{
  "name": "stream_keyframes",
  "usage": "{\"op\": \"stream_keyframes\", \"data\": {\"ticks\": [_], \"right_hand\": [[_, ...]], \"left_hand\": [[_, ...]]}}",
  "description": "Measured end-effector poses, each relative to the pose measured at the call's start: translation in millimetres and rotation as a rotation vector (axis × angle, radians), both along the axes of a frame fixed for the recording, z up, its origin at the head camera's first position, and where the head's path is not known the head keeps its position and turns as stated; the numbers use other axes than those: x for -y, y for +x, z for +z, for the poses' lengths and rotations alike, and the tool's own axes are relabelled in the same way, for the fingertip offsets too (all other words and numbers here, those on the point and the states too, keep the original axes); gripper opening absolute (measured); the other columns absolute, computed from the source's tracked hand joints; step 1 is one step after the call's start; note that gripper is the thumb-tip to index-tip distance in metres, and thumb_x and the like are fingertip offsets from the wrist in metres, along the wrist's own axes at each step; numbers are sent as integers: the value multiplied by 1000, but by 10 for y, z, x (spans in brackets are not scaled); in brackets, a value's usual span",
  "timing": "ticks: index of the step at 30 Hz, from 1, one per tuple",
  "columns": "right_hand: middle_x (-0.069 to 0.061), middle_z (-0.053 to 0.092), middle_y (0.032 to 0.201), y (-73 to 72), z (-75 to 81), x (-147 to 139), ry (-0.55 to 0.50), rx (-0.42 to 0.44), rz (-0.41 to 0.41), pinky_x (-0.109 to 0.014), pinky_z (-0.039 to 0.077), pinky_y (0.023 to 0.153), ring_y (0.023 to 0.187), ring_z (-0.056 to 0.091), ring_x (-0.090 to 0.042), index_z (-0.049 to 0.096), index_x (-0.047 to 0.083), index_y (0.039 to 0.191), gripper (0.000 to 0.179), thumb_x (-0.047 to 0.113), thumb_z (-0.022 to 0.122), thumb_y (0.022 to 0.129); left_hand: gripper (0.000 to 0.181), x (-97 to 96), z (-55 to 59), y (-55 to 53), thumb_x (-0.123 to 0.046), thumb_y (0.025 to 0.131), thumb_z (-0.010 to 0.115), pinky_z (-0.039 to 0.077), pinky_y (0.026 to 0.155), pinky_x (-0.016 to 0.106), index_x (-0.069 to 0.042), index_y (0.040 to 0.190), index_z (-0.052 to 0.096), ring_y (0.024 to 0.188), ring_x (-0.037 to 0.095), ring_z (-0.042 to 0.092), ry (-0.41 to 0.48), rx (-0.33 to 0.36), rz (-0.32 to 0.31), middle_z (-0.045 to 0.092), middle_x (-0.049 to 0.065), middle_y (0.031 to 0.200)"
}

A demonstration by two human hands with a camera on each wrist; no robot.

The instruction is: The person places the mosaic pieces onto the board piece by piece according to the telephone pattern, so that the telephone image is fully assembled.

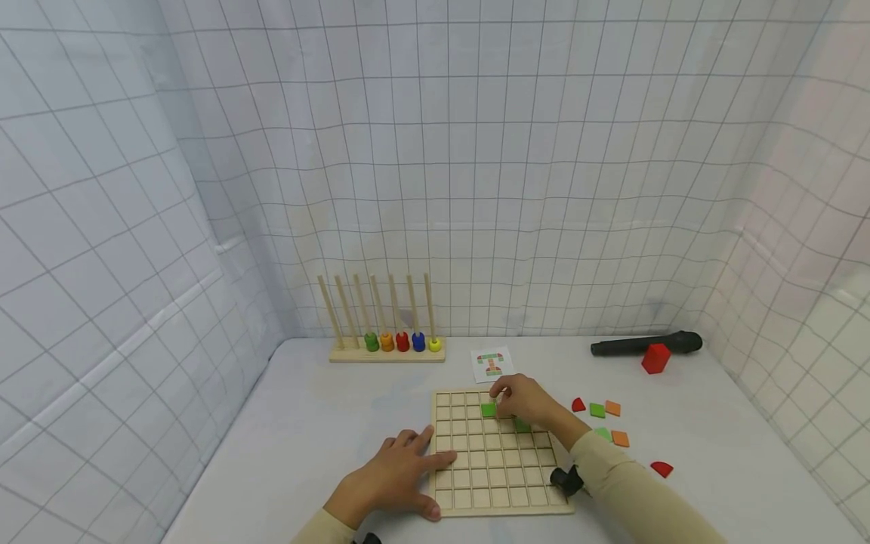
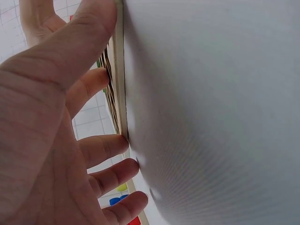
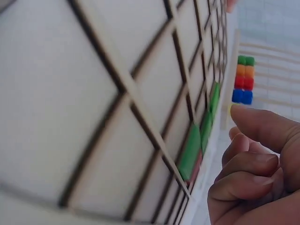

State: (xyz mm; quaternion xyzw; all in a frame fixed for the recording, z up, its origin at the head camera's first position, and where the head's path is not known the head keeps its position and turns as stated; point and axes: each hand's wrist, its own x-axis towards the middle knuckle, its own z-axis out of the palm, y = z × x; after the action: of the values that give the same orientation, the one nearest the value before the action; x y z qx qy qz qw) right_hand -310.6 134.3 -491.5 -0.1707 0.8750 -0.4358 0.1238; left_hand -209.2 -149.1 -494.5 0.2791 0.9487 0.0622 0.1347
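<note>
A wooden grid board [image 1: 496,511] lies on the white table. My left hand [image 1: 397,476] rests at its left edge, fingers spread, one fingertip over the grid and the thumb by the near corner. In the left wrist view, the fingers [image 2: 105,147] meet the board's side [image 2: 121,93]. Over the board's far rows is my right hand [image 1: 526,400], its fingers bent beside a green tile [image 1: 488,409]. Another green tile [image 1: 522,425] sits partly under that hand. The right wrist view shows curled fingers [image 3: 248,164]; whether they pinch anything is hidden. A reddish piece [image 3: 195,169] lies behind a green tile [image 3: 189,152].
Right of the board lie loose red [image 1: 661,469], green [image 1: 597,410] and orange [image 1: 620,438] pieces. A pattern card [image 1: 492,364] is behind the board. Farther back stand a peg rack [image 1: 387,355] with coloured beads, a black microphone [image 1: 625,347] and a red block [image 1: 655,359].
</note>
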Motion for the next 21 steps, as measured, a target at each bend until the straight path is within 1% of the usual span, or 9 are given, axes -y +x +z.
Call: {"op": "stream_keyframes", "data": {"ticks": [3,6,9,11,13,14,17,21], "right_hand": [[-7,58,87,-30,51,-150,-52,21,-6,-34,45,65,71,51,-19,67,0,117,28,7,70,90],[-8,57,90,-50,102,-346,-102,37,-46,-36,44,67,77,51,-20,65,-1,119,29,10,68,93],[-8,58,95,-44,159,-569,-133,55,-109,-35,42,61,75,49,-20,64,0,123,32,12,68,94],[-8,57,96,-29,201,-726,-153,70,-147,-35,40,57,70,45,-19,63,0,125,35,13,69,94],[-8,56,92,-18,236,-890,-173,86,-178,-33,37,53,64,40,-18,61,-1,128,38,14,70,95],[-8,55,91,-15,249,-972,-186,91,-188,-32,37,54,62,39,-17,59,-2,129,39,14,69,95],[-7,52,87,0,275,-1216,-197,101,-217,-31,36,54,60,38,-15,57,-4,132,43,16,69,96],[-7,54,91,27,258,-1496,-172,95,-237,-30,38,55,65,43,-18,55,-4,134,46,18,69,97]], "left_hand": [[89,-1,-3,-1,-72,69,75,39,105,61,-49,150,46,136,37,43,0,-3,-1,36,16,162],[89,-5,-5,2,-71,69,76,39,105,61,-48,150,47,135,36,43,4,-9,-6,36,16,162],[89,-9,-3,8,-70,69,76,39,105,61,-47,149,48,135,36,43,12,-7,-8,36,17,162],[89,-11,0,11,-69,68,76,39,105,60,-46,149,48,135,36,43,17,-9,-13,36,17,162],[88,-9,-1,13,-69,69,77,39,105,61,-46,149,49,135,36,43,21,-8,-14,36,17,162],[88,-8,1,13,-69,68,77,39,105,60,-46,149,49,134,36,44,23,-9,-15,36,18,162],[89,-1,-7,12,-69,69,76,39,105,61,-46,149,48,135,36,43,23,-10,-17,35,18,162],[89,8,-11,3,-70,69,76,39,105,62,-46,150,47,137,38,42,21,-9,-16,34,18,162]]}}
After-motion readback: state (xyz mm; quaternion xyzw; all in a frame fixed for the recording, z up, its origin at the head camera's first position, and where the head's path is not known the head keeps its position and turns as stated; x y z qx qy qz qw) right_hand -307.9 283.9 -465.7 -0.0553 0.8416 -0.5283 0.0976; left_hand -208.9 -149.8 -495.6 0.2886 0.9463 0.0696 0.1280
